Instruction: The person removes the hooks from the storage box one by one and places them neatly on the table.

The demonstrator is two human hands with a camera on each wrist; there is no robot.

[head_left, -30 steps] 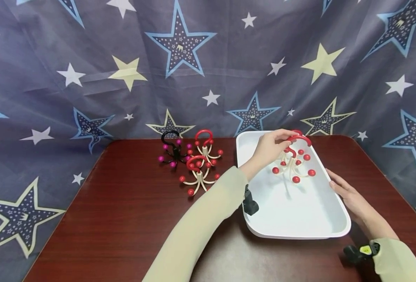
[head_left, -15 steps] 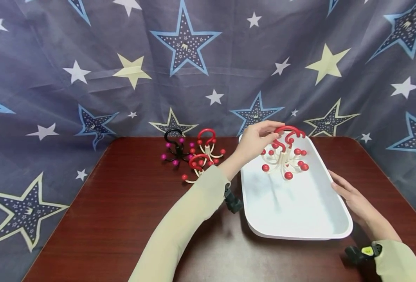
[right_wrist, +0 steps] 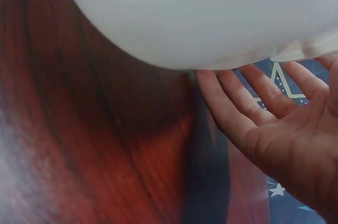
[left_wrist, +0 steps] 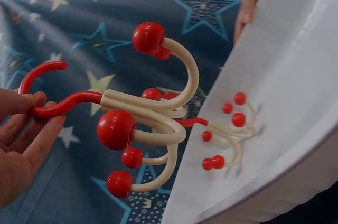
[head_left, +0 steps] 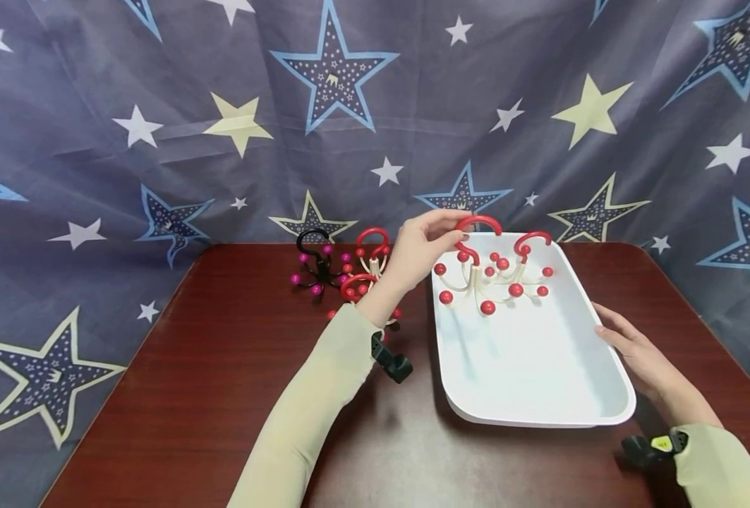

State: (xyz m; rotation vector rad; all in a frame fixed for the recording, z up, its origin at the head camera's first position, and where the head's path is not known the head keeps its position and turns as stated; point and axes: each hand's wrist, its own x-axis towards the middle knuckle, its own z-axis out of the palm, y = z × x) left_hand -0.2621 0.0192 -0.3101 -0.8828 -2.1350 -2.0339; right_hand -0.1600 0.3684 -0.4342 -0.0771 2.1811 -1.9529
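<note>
My left hand [head_left: 415, 247] pinches the red hook of a cream claw-shaped hanger [head_left: 474, 282] with red ball tips. This hanger is upright over the left back part of the white tray [head_left: 540, 381]. In the left wrist view, the held hanger [left_wrist: 174, 134] has several curved prongs, and my fingers are at its hook. A second red-and-cream hanger [head_left: 523, 271] stands in the tray's back right. My right hand [head_left: 635, 353] touches the tray's right side, thumb at the rim. In the right wrist view its fingers [right_wrist: 237, 102] reach out, extended, against the tray's underside.
Left of the tray, a black hanger with magenta balls [head_left: 321, 271] stands on the brown table [head_left: 222, 367]. Beside it are two more red-and-cream hangers, one at the back [head_left: 375, 247] and one in front [head_left: 357, 282], partly behind my left wrist. A star-patterned cloth [head_left: 375, 127] hangs behind.
My left hand has moved left with the held hanger, from beside the tray's other hanger to the tray's left side. My right hand has stayed at the tray.
</note>
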